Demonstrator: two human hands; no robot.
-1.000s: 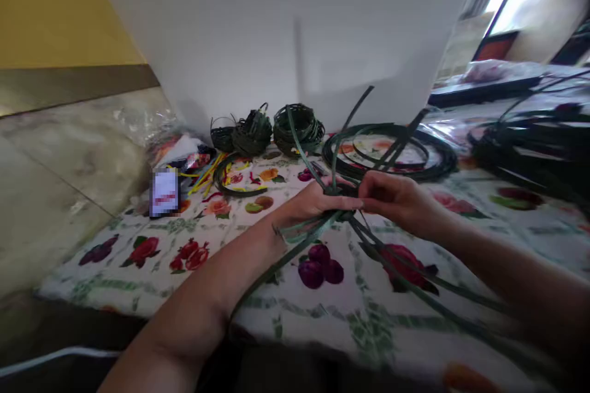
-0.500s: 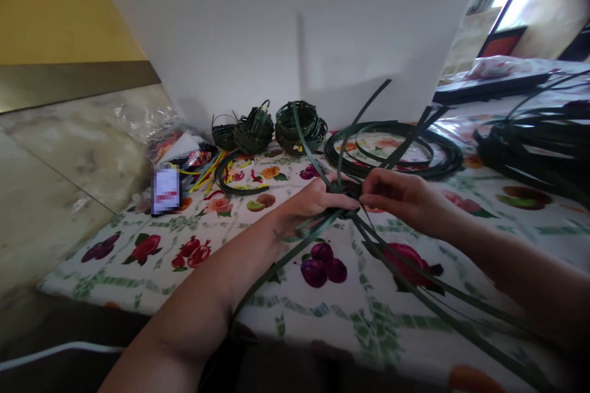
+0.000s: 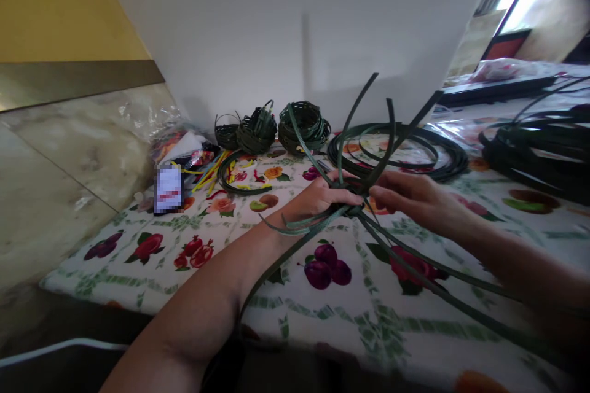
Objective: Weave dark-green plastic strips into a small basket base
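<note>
A small woven piece of flat dark green strips (image 3: pixel 354 212) is held above the table, with long loose strip ends fanning out on all sides. My left hand (image 3: pixel 328 198) is closed round its left side, the thumb lying across the top of the weave. At the right side of the weave, my right hand (image 3: pixel 403 194) is closed, thumb and fingers pinching at a green strip (image 3: pixel 385 158); its fingertips are partly hidden. Some strip ends stand upward, while others trail down over my left forearm and below my right arm.
Behind stand round woven green baskets (image 3: pixel 304 128) against a white panel (image 3: pixel 258 24). A coil of green strip (image 3: pixel 454 159) lies behind my right hand, and a larger bundle (image 3: pixel 534 153) is farther right. Coloured strips (image 3: pixel 209 178) and a phone-like object (image 3: pixel 168 190) lie left on the flowered tablecloth (image 3: pixel 184 285).
My right hand has shifted slightly right, and its fingers have moved in behind the strips. The upright strip ends have swung left and spread. The view has shifted slightly.
</note>
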